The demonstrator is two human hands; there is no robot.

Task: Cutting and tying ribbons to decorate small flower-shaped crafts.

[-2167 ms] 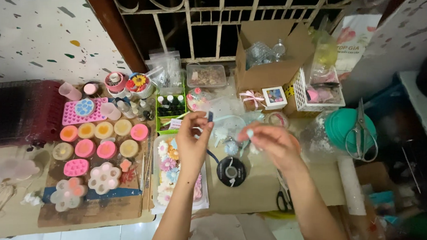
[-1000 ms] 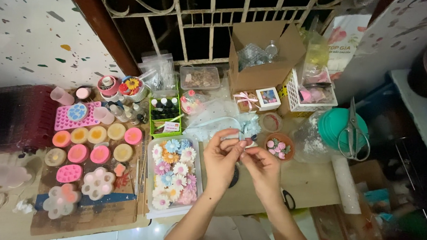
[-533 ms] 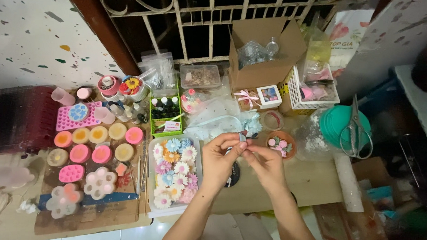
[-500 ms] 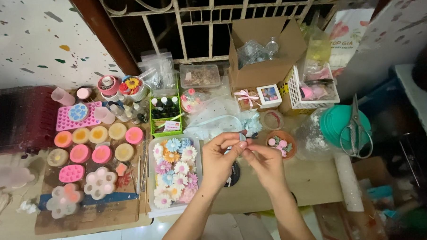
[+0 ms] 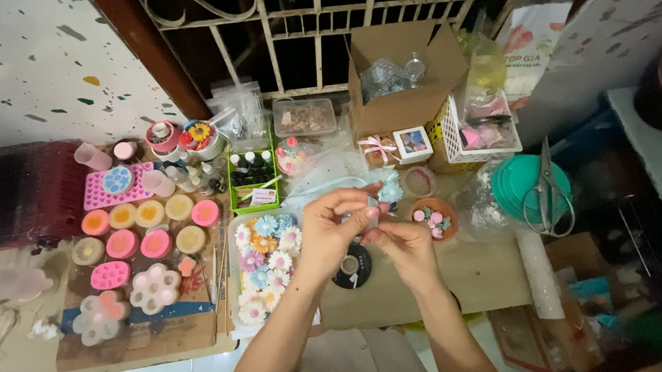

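My left hand (image 5: 331, 230) and my right hand (image 5: 402, 247) meet above the table's middle, fingertips pinched together on a small pale piece (image 5: 372, 212) that is too small to make out. Just under them lies a black tape roll (image 5: 352, 266). Left of my left hand sits a clear tray of coloured flower shapes (image 5: 262, 260). A small brown dish of pink and blue flowers (image 5: 433, 217) stands right of my hands.
Round pink, yellow and orange moulds (image 5: 142, 227) cover a board at the left. A green box of small bottles (image 5: 251, 177), an open cardboard box (image 5: 401, 71), a white basket (image 5: 480, 129) and a teal lid with scissors (image 5: 538, 189) stand behind and to the right.
My hands have come together from apart and shifted a little right over the tape roll. The view has tilted slightly.
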